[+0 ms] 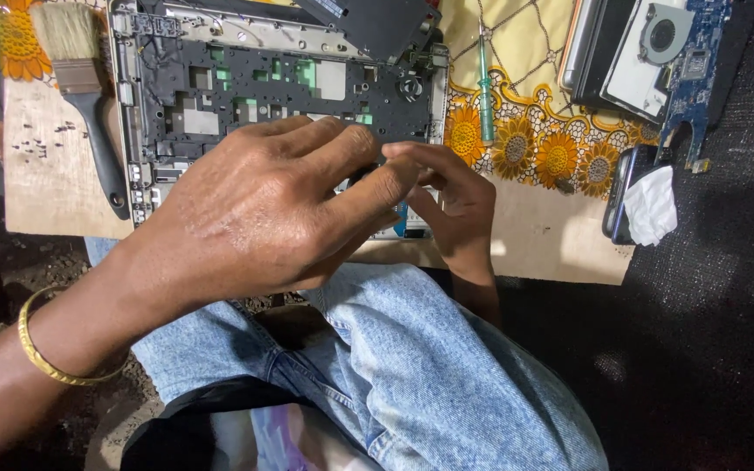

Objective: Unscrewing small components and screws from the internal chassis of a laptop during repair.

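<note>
- Opened laptop chassis (281, 78) lay on the wooden board (54, 192), stripped to its black inner frame, filling the board's middle and reaching its far edge; near edge of the chassis hidden under the hands.
- Left hand (259, 209) hovered over the near edge of the chassis, fingers curled and pinched toward something small and dark at the fingertips; what it was could not be told.
- Right hand (451, 196) came up from below the board's near edge, fingers bent and meeting the left fingertips, likely steadying the same spot; a blue sliver showed just beneath, grip unclear.
- Paintbrush (80, 78) with black handle lay at the board's left side, just beside the chassis, handy for dusting.
- Tiny screws (41, 144) sat loose near the board's left edge, kept apart from the work.
- Green-handled screwdriver (485, 96) rested on the flowered cloth (534, 131) right of the chassis, within reach.
- Circuit board with fan (682, 52) lay at the far right corner, set aside.
- Phone (621, 187) with white tissue (652, 205) sat at the cloth's right edge.
- Board rested over the person's denim-clad knee (412, 366).
</note>
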